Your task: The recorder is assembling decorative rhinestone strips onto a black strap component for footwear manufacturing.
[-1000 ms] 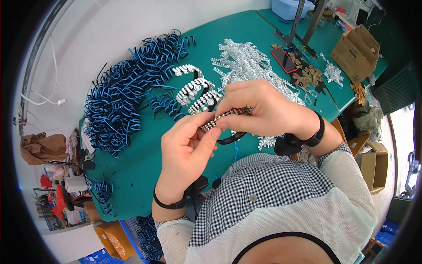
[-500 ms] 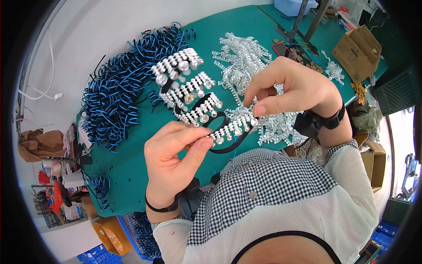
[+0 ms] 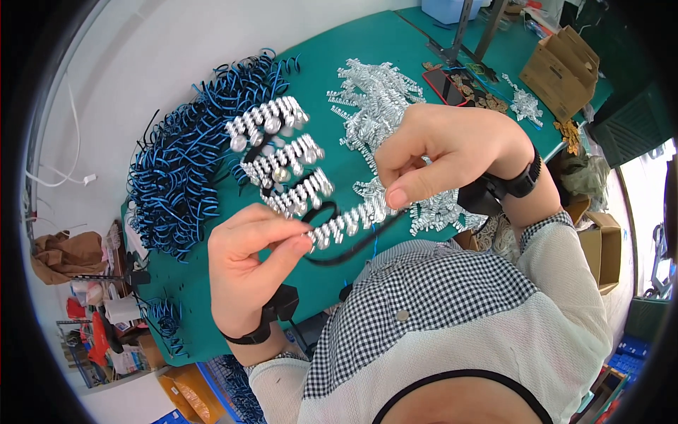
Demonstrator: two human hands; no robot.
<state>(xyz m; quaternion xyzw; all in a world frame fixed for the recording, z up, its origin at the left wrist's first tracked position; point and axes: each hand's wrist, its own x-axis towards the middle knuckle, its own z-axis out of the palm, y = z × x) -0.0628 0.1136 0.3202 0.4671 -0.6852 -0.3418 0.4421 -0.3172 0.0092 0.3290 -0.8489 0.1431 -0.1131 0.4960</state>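
Observation:
A silver beaded trim strip (image 3: 349,221) with small hanging beads is stretched between my hands above the table. My left hand (image 3: 247,265) is closed, its thumb and forefinger pinching the strip's left end. With a similar pinch, my right hand (image 3: 455,155) closes on the other end. A thin black band (image 3: 346,259) loops below the strip, blurred. Beyond my left hand, further rows of beaded trim (image 3: 272,116) with round beads hang or lie in a stack, black band showing between them. Whether these rows join the held strip, I cannot tell.
Blue-and-black coiled strands (image 3: 183,155) are heaped at the left of the green table (image 3: 339,35). Silver curled pieces (image 3: 381,92) are piled behind and under my right hand. A red-edged dark flat object (image 3: 445,86), brown pieces (image 3: 567,136) and a cardboard box (image 3: 561,74) sit far right.
Both hands and the stretched strip have shifted left and slightly nearer me, the rows of trim moving along. The pinches remain as before. The whole view has also shifted a little.

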